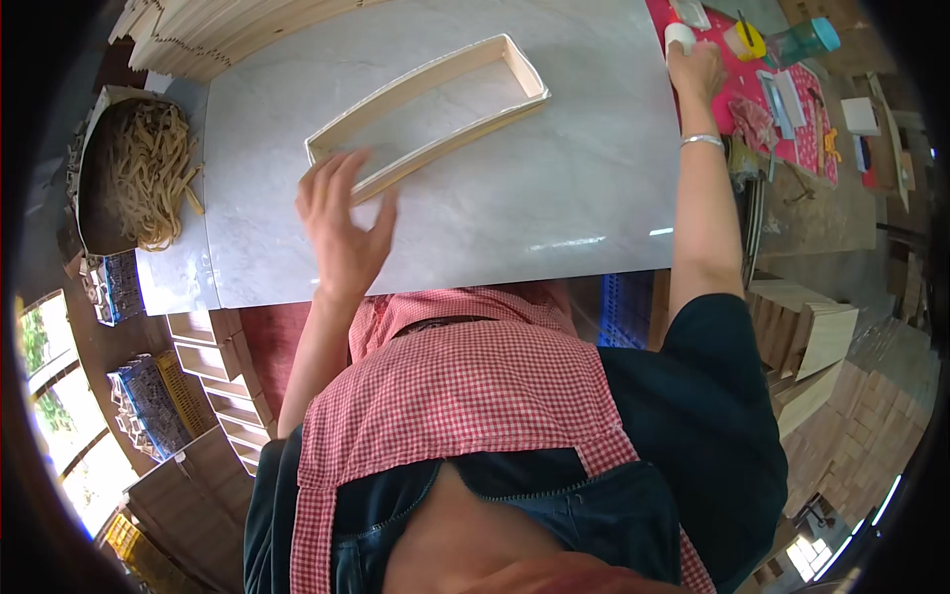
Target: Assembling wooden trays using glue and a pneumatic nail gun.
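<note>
1 wooden frame on tabletop; 1 white bottle; 1 yellow-rimmed cup; 1 teal-lidded bottle.

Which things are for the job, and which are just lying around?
Seemingly for the job:
pale wooden rectangular frame, near the left hand
small white bottle, in the right hand

Probably just lying around:
see-through teal bottle
blue lattice-sided plastic crate

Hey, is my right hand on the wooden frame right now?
No, your right hand is at the white bottle, off to the right of the wooden frame.
</note>
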`<state>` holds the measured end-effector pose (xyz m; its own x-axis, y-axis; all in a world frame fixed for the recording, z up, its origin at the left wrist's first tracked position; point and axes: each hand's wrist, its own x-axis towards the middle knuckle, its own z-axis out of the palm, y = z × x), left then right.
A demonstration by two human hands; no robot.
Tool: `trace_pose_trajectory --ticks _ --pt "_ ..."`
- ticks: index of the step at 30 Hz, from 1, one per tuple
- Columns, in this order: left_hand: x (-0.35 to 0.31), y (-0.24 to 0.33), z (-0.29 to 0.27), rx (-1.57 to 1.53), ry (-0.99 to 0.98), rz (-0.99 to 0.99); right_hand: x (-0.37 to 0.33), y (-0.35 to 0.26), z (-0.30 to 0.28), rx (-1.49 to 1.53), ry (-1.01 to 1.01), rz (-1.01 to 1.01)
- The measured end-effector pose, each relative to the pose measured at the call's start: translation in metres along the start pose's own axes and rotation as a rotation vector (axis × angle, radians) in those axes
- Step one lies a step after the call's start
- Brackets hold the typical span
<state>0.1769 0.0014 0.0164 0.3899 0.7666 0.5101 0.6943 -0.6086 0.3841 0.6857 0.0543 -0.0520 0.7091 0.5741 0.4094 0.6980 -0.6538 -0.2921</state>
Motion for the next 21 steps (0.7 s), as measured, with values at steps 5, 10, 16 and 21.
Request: trace_pose_trajectory --ticks 5,10,16,21 --pt "0.045 0.020 0.034 0.191 -0.221 0.047 -0.118 -0.079 -0.037 0.721 -0.098 -0.255" --pt "0.060 0.023 0.050 0.173 -0.401 0.054 -0.206 -0.112 -0.072 0.850 -0.218 -0.400" --pt "0.038 0.014 0.016 0.031 -0.558 0.023 -0.215 -0.093 -0.126 0.875 -0.204 -0.466" --pt "0.016 0.021 -0.011 -0.014 -0.649 0.144 -0.078 0.020 -0.121 0.334 0.030 -0.296"
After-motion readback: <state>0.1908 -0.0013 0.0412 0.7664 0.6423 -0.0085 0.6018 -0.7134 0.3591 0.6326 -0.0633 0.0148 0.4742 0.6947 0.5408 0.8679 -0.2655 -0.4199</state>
